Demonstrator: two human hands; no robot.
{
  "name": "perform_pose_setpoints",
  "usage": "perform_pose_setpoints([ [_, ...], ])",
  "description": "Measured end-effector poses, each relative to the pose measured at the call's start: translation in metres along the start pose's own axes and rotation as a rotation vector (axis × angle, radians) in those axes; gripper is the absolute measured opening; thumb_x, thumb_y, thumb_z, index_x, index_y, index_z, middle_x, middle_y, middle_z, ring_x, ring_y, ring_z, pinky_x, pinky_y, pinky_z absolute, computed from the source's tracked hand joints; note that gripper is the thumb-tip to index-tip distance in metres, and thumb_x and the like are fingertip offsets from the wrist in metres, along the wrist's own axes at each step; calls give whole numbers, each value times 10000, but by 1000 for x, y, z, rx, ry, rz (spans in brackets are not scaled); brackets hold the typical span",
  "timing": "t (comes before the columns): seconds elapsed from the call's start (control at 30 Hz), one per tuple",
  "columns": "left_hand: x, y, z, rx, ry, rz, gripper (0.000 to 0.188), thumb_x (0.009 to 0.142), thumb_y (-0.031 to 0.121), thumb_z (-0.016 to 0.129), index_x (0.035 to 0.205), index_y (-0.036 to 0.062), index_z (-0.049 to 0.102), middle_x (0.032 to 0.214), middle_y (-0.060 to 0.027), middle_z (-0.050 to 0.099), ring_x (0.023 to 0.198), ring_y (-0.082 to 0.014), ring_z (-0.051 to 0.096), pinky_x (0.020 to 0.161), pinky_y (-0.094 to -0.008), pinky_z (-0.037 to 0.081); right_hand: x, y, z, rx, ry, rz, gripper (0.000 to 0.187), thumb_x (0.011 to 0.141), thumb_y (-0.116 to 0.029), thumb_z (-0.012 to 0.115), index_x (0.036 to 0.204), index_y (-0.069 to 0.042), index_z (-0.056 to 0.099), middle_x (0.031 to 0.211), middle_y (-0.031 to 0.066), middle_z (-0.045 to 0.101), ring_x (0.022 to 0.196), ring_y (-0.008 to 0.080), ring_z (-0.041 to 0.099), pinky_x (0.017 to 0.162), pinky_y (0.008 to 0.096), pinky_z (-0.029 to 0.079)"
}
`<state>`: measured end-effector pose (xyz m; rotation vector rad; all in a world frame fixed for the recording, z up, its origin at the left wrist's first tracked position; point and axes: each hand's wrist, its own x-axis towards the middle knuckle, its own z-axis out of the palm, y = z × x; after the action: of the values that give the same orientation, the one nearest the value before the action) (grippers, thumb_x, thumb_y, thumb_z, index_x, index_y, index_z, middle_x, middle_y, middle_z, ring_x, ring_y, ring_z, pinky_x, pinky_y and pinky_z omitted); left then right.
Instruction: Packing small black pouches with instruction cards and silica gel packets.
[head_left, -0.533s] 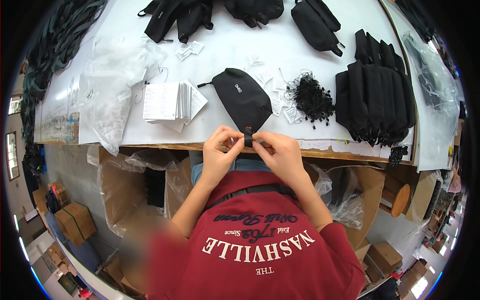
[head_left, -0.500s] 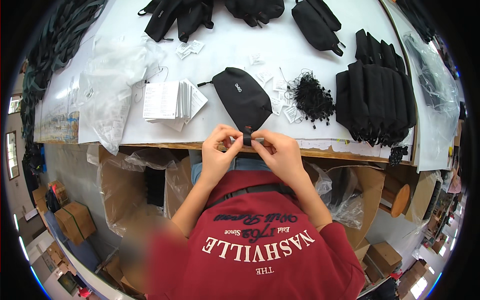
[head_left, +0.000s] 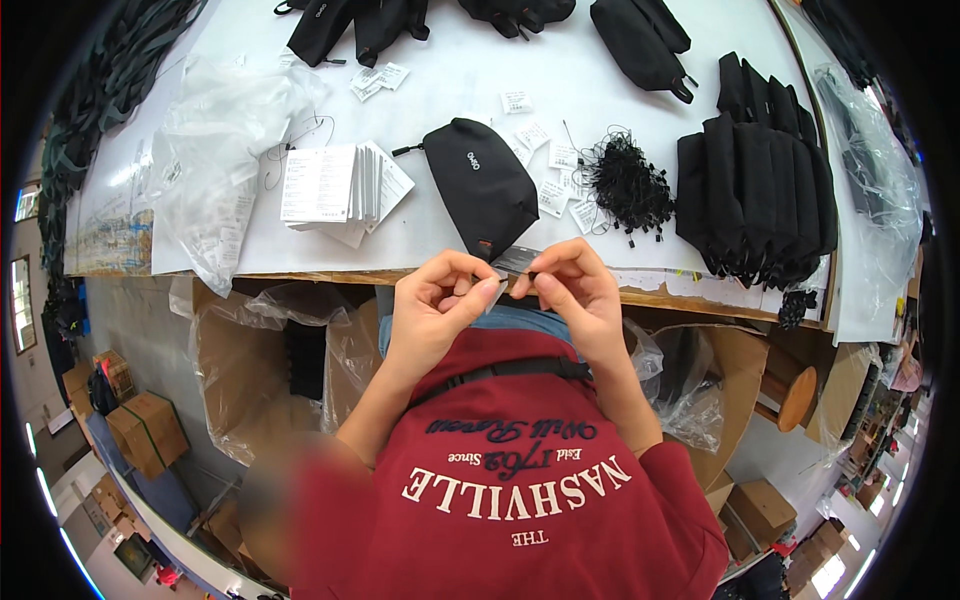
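- The left hand (head_left: 435, 305) and right hand (head_left: 570, 290) meet just off the near edge of the worktop (head_left: 450, 250), above the person's red sweatshirt (head_left: 520, 490).
- Both grips are narrow pinches: the left thumb and forefinger close on one end of a small grey tag (head_left: 515, 262), and the right fingertips close on its other end.
- The tag lies between the two hands, touching the near tip of a black pouch (head_left: 480, 185) that rests on the worktop with its narrow end pointing toward the hands.
- Just left of the pouch sits a fanned stack of white cards (head_left: 335, 185), and left of that a crumpled heap of clear plastic bags (head_left: 215, 150).
- Right of the pouch a few loose white paper labels (head_left: 555, 190) lie scattered, touching a tangled pile of black string loops (head_left: 630, 185).
- Farther right stands a dense row of folded black pouches (head_left: 755, 185), packed side by side, with clear plastic sheeting (head_left: 870, 180) beyond them at the worktop's right edge.
- At the far edge lie more black bags (head_left: 640, 40), well apart from the hands, and a few more white labels near them.
- Under the worktop, brown cardboard boxes (head_left: 150, 430) stand on the floor to the left.
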<state>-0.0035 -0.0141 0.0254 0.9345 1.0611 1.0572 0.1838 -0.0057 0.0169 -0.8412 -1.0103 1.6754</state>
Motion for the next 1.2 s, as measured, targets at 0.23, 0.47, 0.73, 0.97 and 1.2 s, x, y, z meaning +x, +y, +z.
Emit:
perform_pose_setpoints([
  [0.23, 0, 3, 3, 74, -1, 17, 47, 860, 38, 670, 880, 8, 640, 630, 99, 410, 563, 18, 272, 509, -160, 231, -4, 7, 3, -29, -20, 55, 188, 928, -43, 584, 1097, -18, 504, 902, 53, 643, 819, 85, 602, 670, 206, 427],
  [0.47, -1, 7, 2, 84, -39, -31, 31, 848, 22, 657, 863, 5, 635, 613, 101, 408, 560, 18, 269, 510, -164, 233, -3, 5, 6, -10, -4, 43, 182, 908, -17, 607, 1053, -21, 497, 917, 55, 622, 875, 115, 633, 702, 226, 458],
  [0.73, 1, 8, -2, 209, -77, -24, 40, 826, 26, 664, 852, 8, 639, 583, 101, 340, 551, 6, 265, 509, -185, 220, -2, 3, 1, -102, -54, 58, 180, 907, -34, 617, 1034, -32, 488, 927, 55, 607, 842, 124, 643, 702, 225, 458],
  [0.97, 1, 7, -3, 241, -82, 4, 36, 831, 34, 660, 850, 9, 641, 581, 98, 361, 549, 9, 270, 507, -182, 221, -2, 2, 2, -91, -57, 80, 193, 909, -31, 611, 1051, -38, 481, 926, 50, 598, 847, 131, 644, 714, 232, 467],
  [1.2, 1, 7, -1, 210, -59, -11, 39, 833, 40, 660, 850, 10, 641, 583, 101, 367, 552, 11, 278, 503, -179, 223, -2, 1, 4, -77, -49, 55, 200, 911, -22, 604, 1064, -33, 475, 944, 53, 591, 863, 137, 642, 728, 233, 472],
])
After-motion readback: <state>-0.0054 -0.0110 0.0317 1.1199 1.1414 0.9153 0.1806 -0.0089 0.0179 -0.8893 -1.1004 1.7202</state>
